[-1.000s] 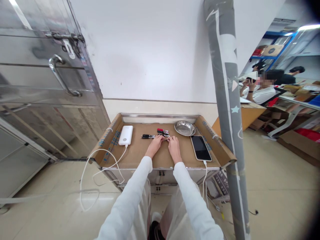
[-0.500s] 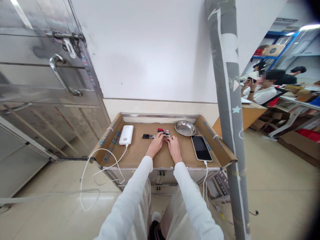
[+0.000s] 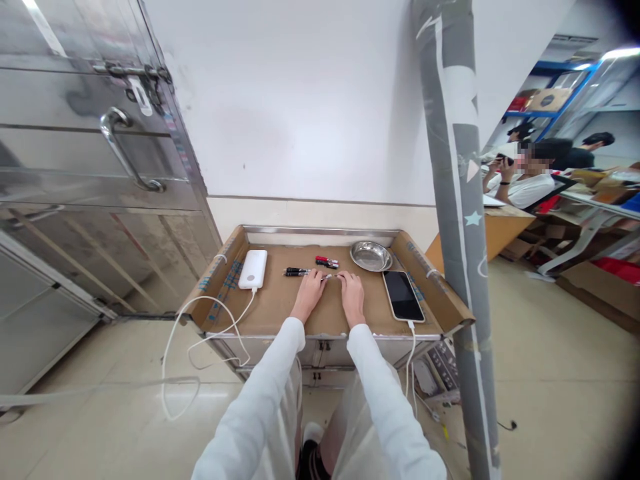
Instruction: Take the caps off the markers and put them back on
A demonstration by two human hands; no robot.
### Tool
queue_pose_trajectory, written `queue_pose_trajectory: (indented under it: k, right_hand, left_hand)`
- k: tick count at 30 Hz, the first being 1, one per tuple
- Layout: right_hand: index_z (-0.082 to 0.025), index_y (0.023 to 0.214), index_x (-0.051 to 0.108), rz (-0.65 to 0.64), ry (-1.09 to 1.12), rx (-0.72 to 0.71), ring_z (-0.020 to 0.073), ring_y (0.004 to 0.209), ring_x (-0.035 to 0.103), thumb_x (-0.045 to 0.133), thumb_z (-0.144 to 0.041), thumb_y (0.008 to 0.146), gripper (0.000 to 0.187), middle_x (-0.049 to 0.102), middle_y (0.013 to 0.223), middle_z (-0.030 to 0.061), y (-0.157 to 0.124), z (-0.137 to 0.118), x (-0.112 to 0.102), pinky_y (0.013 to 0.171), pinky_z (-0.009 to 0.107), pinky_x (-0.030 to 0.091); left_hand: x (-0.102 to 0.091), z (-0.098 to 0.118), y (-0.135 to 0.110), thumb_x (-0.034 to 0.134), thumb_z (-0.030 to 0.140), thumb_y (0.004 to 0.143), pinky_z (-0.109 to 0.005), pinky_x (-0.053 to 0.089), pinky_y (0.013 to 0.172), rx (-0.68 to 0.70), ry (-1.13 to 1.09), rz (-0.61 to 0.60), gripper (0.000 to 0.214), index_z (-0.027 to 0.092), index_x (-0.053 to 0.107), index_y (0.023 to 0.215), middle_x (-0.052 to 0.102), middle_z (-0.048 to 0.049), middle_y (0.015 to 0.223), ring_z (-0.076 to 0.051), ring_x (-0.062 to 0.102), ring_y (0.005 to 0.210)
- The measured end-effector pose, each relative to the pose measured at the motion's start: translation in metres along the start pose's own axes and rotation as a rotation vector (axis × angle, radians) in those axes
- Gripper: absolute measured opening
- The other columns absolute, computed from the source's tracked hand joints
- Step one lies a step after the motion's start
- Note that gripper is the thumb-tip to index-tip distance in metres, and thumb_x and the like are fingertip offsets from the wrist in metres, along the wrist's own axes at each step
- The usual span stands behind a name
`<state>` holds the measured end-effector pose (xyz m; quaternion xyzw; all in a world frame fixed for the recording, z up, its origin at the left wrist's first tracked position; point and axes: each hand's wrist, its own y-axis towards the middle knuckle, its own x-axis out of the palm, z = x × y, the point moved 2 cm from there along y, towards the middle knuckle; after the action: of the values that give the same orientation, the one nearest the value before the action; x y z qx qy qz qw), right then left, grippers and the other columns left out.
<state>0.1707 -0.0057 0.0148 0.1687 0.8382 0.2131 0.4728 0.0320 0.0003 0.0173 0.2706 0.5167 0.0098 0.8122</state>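
Black pens [image 3: 295, 272] lie beside our left hand [image 3: 311, 288]; with it and our right hand [image 3: 353, 292] we pinch a thin pen [image 3: 331, 276].

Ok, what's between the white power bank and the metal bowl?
A red pen and black pens lie on the cardboard between the power bank and the bowl, in the head view; the left hand and right hand are nearer the person.

White wall [image 3: 310, 100], metal door [image 3: 55, 150] (curved handle [image 3: 119, 155]), pale tiled floor [image 3: 560, 353].
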Motion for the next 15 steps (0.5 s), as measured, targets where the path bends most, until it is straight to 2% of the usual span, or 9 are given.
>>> queue_pose_trajectory:
  k: [10, 12, 15]
  right_hand:
    - [-0.019, 0.101, 0.063, -0.023, 0.057, -0.097, 0.0195, 0.090, 0.059, 0.036, -0.024, 0.096, 0.028, 0.067, 0.096, 0.0086, 0.000, -0.005, -0.001, 0.082, 0.030, 0.043]
    - [-0.020, 0.110, 0.060, -0.070, 0.110, -0.165, 0.0189, 0.092, 0.060, 0.035, -0.023, 0.096, 0.030, 0.068, 0.102, 0.0076, -0.001, -0.010, -0.002, 0.084, 0.030, 0.044]
    - [-0.024, 0.129, 0.048, -0.152, 0.177, -0.263, 0.0177, 0.099, 0.062, 0.036, -0.023, 0.095, 0.037, 0.065, 0.115, 0.0050, -0.003, -0.020, -0.006, 0.087, 0.029, 0.045]
  left_hand:
    - [-0.001, -0.001, -0.002, 0.038, 0.023, 0.095, -0.033, 0.045, 0.085, 0.036, 0.012, 0.059, 0.019, 0.017, 0.053, 0.105, 0.060, -0.0076, 0.099, -0.020, 0.058, 0.093]
    - [-0.002, -0.001, -0.003, 0.038, 0.022, 0.095, -0.032, 0.045, 0.084, 0.021, 0.016, 0.073, 0.018, 0.017, 0.053, 0.105, 0.060, -0.0077, 0.099, -0.019, 0.058, 0.092]
    - [-0.006, -0.002, -0.006, 0.038, 0.022, 0.095, -0.031, 0.045, 0.081, -0.044, 0.008, 0.094, 0.019, 0.017, 0.053, 0.106, 0.060, -0.0082, 0.099, -0.019, 0.058, 0.090]
